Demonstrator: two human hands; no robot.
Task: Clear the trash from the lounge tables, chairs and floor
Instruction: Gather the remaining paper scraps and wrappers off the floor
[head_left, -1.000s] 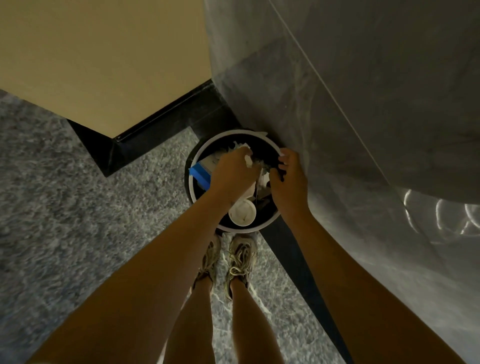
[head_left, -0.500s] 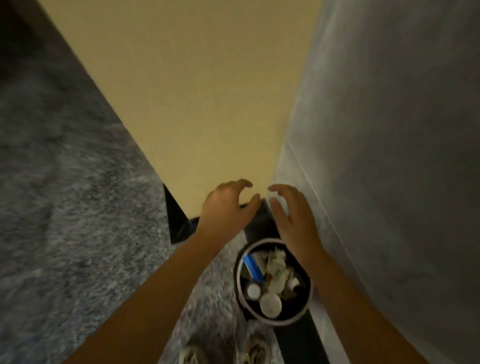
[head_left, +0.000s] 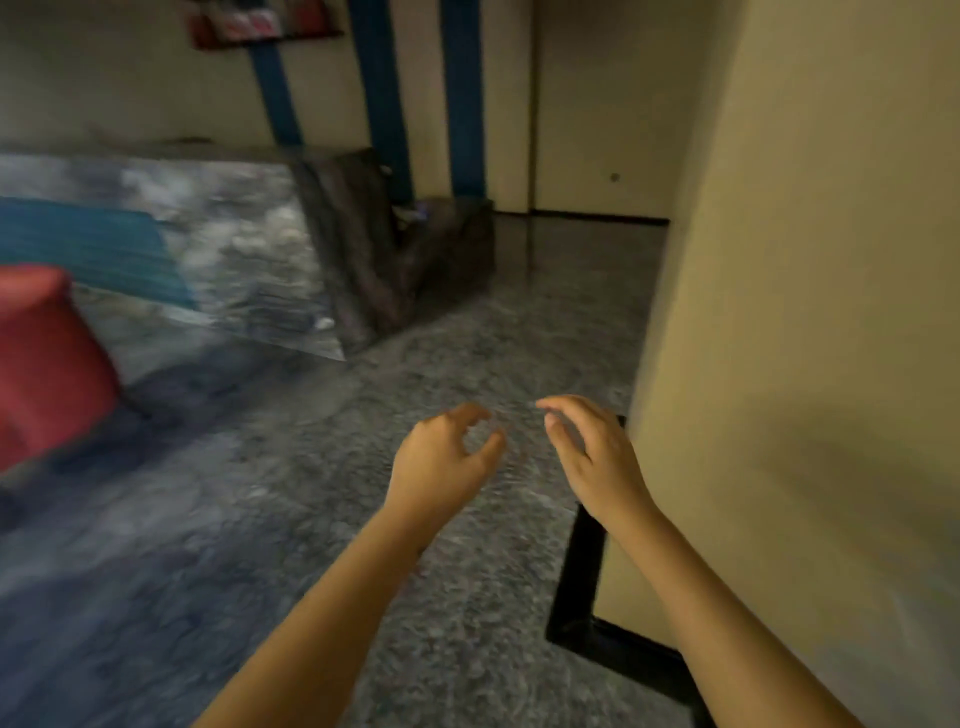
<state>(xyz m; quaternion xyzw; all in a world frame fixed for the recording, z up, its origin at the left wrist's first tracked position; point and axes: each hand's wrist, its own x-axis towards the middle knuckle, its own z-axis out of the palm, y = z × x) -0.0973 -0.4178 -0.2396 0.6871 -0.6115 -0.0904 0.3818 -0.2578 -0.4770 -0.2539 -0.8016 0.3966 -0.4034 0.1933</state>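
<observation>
- Floor (head_left: 467, 597): a grey speckled stone surface is seen across the middle and lower frame; it is blurred by motion.
- Wall (head_left: 810, 364): a cream panel fills the right side, edged at its foot by a black baseboard (head_left: 576, 587) that turns a corner near the lower right.
- Far room: a cream back wall is crossed by two upright blue stripes (head_left: 384, 104); a dark shelf (head_left: 260, 26) with red items, too blurred to identify, is mounted at the upper left.
- Table (head_left: 234, 249): a low block with a glossy grey marbled top is seen at left centre; a teal patch (head_left: 88, 249) lies on or is reflected in that top, which of the two cannot be told.
- A second, smaller marbled block (head_left: 447, 244) stands beyond it, near the stripes.
- Red seat (head_left: 47, 358): a rounded red form is cut by the left edge, just beside the table.
- Left hand (head_left: 441, 462): held out over the floor, fingers curled loosely, thumb apart from them, nothing gripped.
- Right hand (head_left: 597, 457): held just beside the left, apart from it, fingers bent and spread, nothing gripped; it lies close to the wall's edge.
- Trash: a small pale speck (head_left: 324, 323) is seen on the table top, well apart from both hands; whether it is litter cannot be told.
</observation>
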